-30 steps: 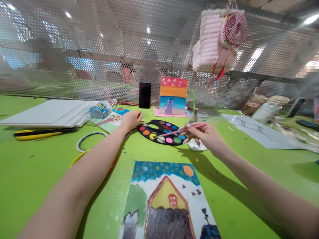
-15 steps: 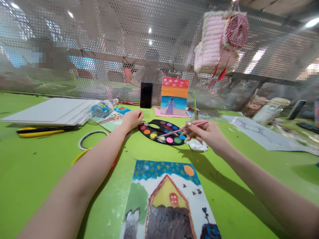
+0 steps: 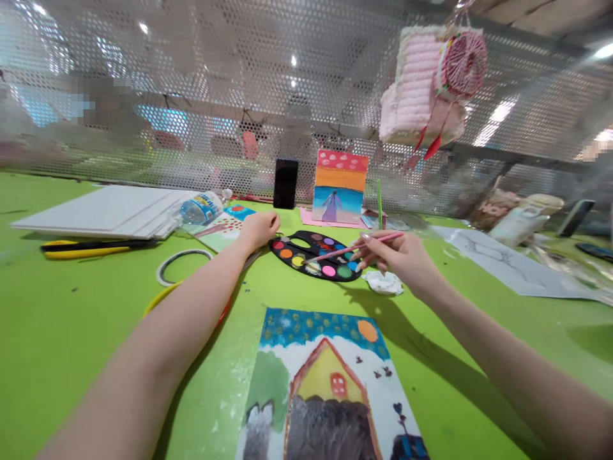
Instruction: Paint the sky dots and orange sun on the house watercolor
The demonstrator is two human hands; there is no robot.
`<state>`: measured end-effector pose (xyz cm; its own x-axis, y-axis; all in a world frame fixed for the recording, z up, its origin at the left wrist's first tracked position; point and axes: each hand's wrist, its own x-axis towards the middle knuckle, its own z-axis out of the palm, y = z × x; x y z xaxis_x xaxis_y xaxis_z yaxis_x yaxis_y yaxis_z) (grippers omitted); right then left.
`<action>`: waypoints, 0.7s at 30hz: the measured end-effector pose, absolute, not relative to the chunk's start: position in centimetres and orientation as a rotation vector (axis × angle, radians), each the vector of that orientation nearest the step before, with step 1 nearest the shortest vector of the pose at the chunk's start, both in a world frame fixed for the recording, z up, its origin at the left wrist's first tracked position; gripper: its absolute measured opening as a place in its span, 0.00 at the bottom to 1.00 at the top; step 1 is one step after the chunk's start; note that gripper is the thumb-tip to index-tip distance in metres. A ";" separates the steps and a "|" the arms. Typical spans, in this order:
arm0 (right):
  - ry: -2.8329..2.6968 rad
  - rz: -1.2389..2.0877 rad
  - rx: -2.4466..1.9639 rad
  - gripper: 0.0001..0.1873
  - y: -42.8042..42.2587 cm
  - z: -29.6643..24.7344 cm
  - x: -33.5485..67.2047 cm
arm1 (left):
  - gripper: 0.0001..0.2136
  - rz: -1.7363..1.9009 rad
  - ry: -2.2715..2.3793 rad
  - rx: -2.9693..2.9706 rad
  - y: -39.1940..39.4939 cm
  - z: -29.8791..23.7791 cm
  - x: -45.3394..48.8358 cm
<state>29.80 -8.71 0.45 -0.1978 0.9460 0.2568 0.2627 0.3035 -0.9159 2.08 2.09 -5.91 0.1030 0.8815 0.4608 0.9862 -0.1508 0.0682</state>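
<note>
My right hand (image 3: 400, 259) pinches a pink paintbrush (image 3: 352, 249) whose tip rests on the black paint palette (image 3: 316, 254), near the yellow and white pans. My left hand (image 3: 260, 228) is closed and rests at the palette's left edge, steadying it; what its fingers grip is hidden. In front of me lies a painting of a yellow house (image 3: 325, 386) under a blue sky. A crumpled white tissue (image 3: 383, 282) lies just below my right hand.
On the green table (image 3: 71, 319) lie stacked white boards (image 3: 103, 211), a yellow-black tool (image 3: 90, 246), tape rings (image 3: 179, 268), a water bottle (image 3: 201, 207), a black phone (image 3: 285, 183), a small propped painting (image 3: 339, 187), a sketch sheet (image 3: 507, 262). Perforated metal screen behind. Pink craft hangs above right.
The view has shifted slightly; both hands stay at the palette, with the brush tip still working in the paint pans.
</note>
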 end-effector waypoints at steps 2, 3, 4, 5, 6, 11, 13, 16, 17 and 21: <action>-1.668 0.937 -1.094 0.24 -8.8 0.7 29.4 | 0.18 -0.585 -1.864 -2.122 2.0 -5.9 2.1; -1.675 0.935 -1.083 0.24 -8.7 0.7 29.1 | 0.18 -0.584 -1.868 -2.120 2.0 -5.8 2.1; -1.685 0.932 -1.077 0.25 -8.7 0.7 28.9 | 0.18 -0.582 -1.871 -2.118 1.9 -5.8 2.2; -1.699 0.931 -1.076 0.25 -8.6 0.6 28.6 | 0.18 -0.580 -1.873 -2.118 1.9 -5.8 2.2; -1.711 0.928 -1.082 0.25 -8.5 0.5 28.5 | 0.18 -0.578 -1.873 -2.118 1.8 -5.7 2.2; -1.719 0.901 -1.101 0.24 -8.5 0.1 29.2 | 0.18 -0.566 -1.870 -2.129 1.7 -5.6 2.3; -1.717 0.895 -1.080 0.23 -8.6 0.3 29.3 | 0.18 -0.565 -1.871 -2.130 1.7 -5.6 2.3; -1.725 0.885 -1.044 0.22 -8.8 0.8 28.7 | 0.18 -0.562 -1.871 -2.134 1.7 -5.6 2.3; -1.733 0.893 -1.038 0.22 -8.8 0.9 28.4 | 0.18 -0.561 -1.871 -2.135 1.7 -5.6 2.4; -1.759 0.932 -1.069 0.23 -8.6 0.7 28.0 | 0.18 -0.554 -1.875 -2.137 1.7 -5.6 2.4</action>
<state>27.99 -8.64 0.74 -0.2698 0.9207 0.2820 0.2838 0.3559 -0.8904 2.44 1.67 -5.59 0.1024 0.8944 0.4354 0.9874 -0.1446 0.0649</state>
